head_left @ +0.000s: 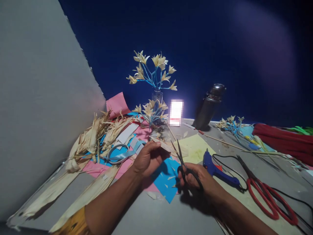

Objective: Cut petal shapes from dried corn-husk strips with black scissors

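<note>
Pinched between the thumb and fingers of my left hand [150,157] is a pale piece of dried husk [164,149]. My right hand [193,178] is closed round the handles of small black scissors [181,154]. Their blades point up and are slightly apart, just right of the husk piece. Below both hands lies a blue paper sheet [166,182] with small pale scraps on it. A yellow paper sheet [195,147] lies behind the scissors.
Dried husks [91,140] and a tape roll [118,154] lie left. Husk flowers [158,62] stand in a bottle [157,96] near a bright pixelated patch. A flask [209,107] stands behind. Right are a blue glue gun [218,171] and red-handled scissors [265,194].
</note>
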Demonstrator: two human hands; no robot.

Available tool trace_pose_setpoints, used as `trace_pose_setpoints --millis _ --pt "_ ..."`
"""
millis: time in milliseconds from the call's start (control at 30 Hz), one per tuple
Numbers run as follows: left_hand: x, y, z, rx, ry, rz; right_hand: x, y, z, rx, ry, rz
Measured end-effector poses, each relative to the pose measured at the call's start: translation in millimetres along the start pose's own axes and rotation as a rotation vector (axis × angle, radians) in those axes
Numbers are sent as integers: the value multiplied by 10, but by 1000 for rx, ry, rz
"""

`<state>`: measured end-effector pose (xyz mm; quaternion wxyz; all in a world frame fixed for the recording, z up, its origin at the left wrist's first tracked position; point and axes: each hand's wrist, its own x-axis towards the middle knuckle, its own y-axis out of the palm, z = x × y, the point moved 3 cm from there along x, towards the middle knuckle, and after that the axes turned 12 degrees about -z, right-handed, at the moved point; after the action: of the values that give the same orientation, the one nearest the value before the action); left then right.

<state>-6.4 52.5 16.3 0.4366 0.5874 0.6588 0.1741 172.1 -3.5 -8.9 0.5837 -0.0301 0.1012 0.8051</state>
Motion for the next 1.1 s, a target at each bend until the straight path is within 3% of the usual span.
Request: trace_pose_setpoints --millis 267,533,700,1100 --pt "74 -52 -8 69 63 62 -29 23 34 -2 -11 79" --pt "29 -42 -2 180 96 63 -47 31 75 -191 51 -46" --pt "14 -36 7 232 95 93 -23 10 108 -264 16 -25" --pt "-8 -39 -17 238 90 38 -27 8 30 -174 106 -52"
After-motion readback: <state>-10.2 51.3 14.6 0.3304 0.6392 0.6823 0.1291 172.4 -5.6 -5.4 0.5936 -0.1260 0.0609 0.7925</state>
